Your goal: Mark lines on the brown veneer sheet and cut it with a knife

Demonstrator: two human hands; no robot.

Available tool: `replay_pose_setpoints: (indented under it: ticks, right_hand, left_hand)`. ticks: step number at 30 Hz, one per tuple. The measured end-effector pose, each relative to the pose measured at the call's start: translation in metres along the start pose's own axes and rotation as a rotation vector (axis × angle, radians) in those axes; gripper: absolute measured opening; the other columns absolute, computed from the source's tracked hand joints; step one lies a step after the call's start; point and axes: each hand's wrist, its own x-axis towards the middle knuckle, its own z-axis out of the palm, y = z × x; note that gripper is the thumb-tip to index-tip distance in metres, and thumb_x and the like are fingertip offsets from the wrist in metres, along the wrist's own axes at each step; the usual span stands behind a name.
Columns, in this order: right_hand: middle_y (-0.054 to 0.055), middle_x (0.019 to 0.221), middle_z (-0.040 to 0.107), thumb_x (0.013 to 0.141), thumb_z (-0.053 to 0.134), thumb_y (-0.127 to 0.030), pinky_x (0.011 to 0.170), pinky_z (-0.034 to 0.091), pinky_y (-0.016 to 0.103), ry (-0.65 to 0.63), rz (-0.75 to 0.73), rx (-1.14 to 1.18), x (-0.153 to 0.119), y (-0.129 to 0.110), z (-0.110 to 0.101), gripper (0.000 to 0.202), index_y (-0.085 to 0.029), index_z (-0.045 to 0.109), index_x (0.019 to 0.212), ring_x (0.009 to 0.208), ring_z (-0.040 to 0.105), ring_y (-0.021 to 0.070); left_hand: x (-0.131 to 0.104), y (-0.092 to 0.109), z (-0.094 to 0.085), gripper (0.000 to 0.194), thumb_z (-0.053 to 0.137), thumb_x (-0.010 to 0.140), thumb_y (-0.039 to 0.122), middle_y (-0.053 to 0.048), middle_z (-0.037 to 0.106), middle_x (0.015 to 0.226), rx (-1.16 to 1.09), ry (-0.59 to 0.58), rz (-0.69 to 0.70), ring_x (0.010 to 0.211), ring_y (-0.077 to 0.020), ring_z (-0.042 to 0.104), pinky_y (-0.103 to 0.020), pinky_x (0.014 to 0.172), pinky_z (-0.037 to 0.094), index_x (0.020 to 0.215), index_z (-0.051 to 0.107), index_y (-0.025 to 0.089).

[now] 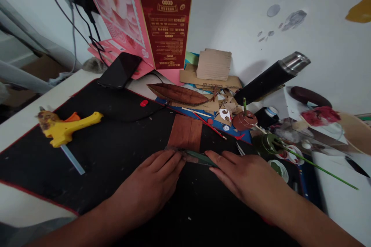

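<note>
A small brown rectangular piece of card (185,131) lies on the black mat in front of me. My left hand (156,179) is closed at its near edge, fingers pressed together; what they pinch is mostly hidden. From the right, my right hand (240,171) grips a slim green tool that looks like a utility knife (203,158). The tool lies across the card's near edge, its left end reaching my left fingertips. Beyond the card rests a brown boat-shaped piece (179,94) with a stitched-looking rim.
A yellow glue gun (69,127) lies at left, and a black phone (120,70) behind it. Paint jars (263,144), a brown pot (245,120), a red brush (210,125) and cardboard scraps crowd the right. A black flask (266,79) leans near the wall beside a tall red box (166,19).
</note>
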Motion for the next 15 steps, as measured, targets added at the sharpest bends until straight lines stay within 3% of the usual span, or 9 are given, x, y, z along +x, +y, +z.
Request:
replay_pose_setpoints:
  ticks: [9,15]
  right_hand:
    - [0.004,0.085,0.078,0.114,0.054,-0.024,0.049,0.043,0.035,-0.060,-0.030,-0.070,0.0012,-0.0005,-0.0019,0.030,-0.014,0.072,0.135,0.057,0.073,0.0203]
    - [0.004,0.088,0.076,0.098,0.070,-0.013,0.048,0.036,0.033,-0.133,-0.056,-0.147,0.0003,-0.0020,-0.0025,0.045,-0.014,0.068,0.143,0.056,0.069,0.0186]
  left_hand:
    - [0.0000,0.0002,-0.0001,0.040,0.044,0.111,0.021,-0.013,0.073,0.139,0.001,0.006,-0.003,0.133,-0.0273,0.063,-0.042,0.114,0.048,0.142,0.068,0.012]
    - [0.0012,0.0001,-0.0025,0.039,0.042,0.112,0.022,-0.012,0.075,0.134,0.014,0.003,0.004,0.129,-0.0273,0.065,-0.042,0.112,0.050,0.138,0.070,0.012]
